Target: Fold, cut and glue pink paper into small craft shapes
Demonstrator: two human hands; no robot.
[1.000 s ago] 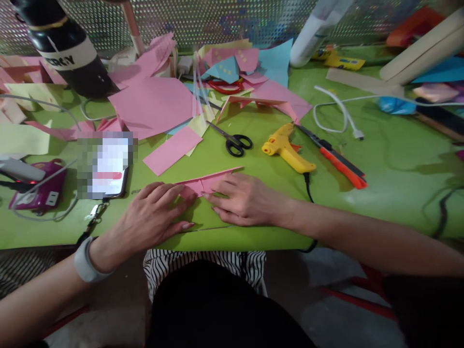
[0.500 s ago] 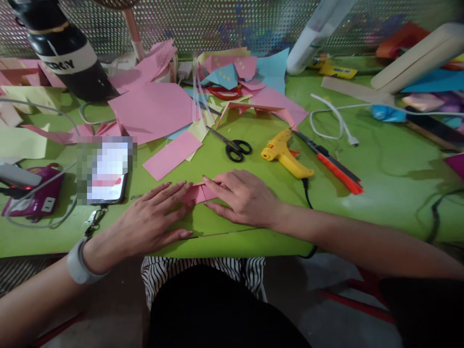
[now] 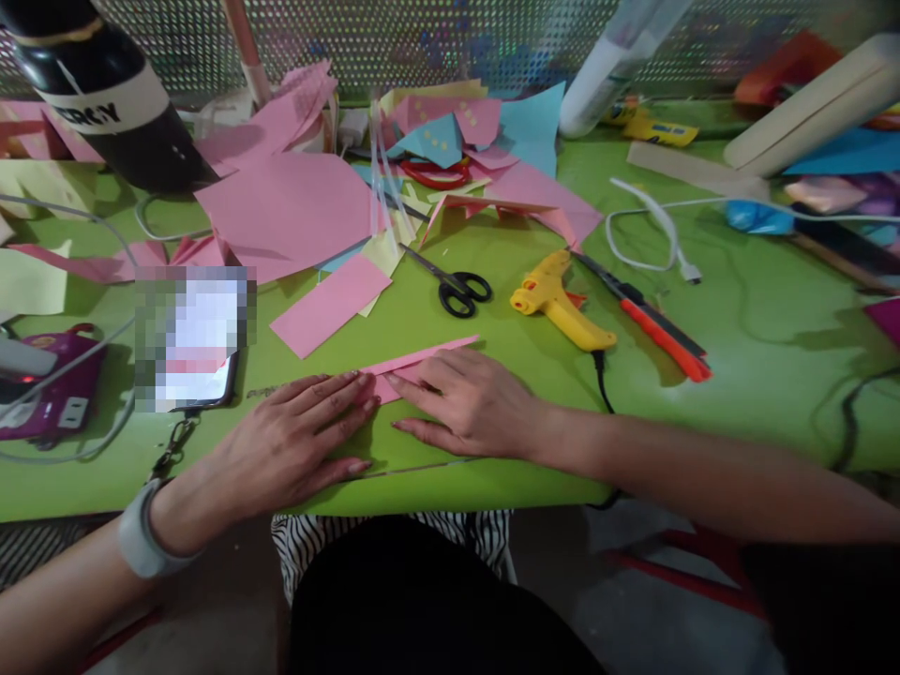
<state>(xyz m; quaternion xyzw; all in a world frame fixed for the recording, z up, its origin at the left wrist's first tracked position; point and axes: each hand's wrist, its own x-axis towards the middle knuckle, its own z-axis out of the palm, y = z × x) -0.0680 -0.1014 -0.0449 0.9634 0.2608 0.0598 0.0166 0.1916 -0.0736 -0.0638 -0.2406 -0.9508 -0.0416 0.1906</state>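
Observation:
A strip of pink paper (image 3: pixel 386 388) lies on the green table in front of me, with a narrow folded edge standing along its far side. My left hand (image 3: pixel 295 436) rests flat with its fingers stretched out, the fingertips on the paper's left end. On the other side my right hand (image 3: pixel 471 403) lies over the paper's right part, fingers extended and thumb apart on the table. It covers much of that part. Just beyond the hands are a cut pink paper rectangle (image 3: pixel 330 305) and black-handled scissors (image 3: pixel 464 293).
A yellow glue gun (image 3: pixel 562 305) and a red-and-black cutter (image 3: pixel 665 337) lie to the right. At left are a phone (image 3: pixel 203 337) and a purple packet (image 3: pixel 52 394). Behind stand a black bottle (image 3: pixel 119 103) and piled pink paper sheets (image 3: pixel 295 216). A white cable (image 3: pixel 665 230) curls at right.
A raised, folded far edge of the pink strip now shows beyond my right fingers, where less was visible before. My hands stay on the paper; the view has shifted slightly.

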